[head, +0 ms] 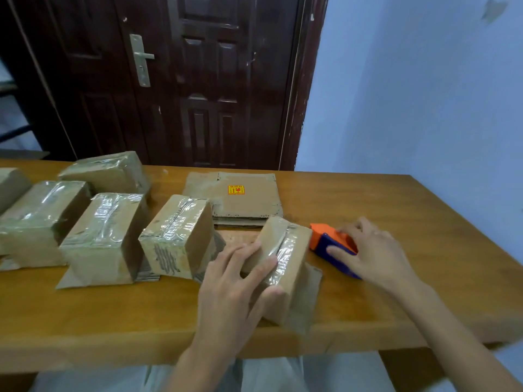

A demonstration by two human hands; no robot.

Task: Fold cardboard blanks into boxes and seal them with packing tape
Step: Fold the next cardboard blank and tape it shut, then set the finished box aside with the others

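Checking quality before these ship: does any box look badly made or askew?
Yes. The box under the left hand sits tilted, with a flap splayed beneath it. The finished boxes' tape is wrinkled, and loose flaps stick out underneath.

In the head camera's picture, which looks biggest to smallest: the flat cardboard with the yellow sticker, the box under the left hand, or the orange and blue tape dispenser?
1. Flat cardboard
2. Box, though nearness makes this unsure
3. Tape dispenser, partly hidden
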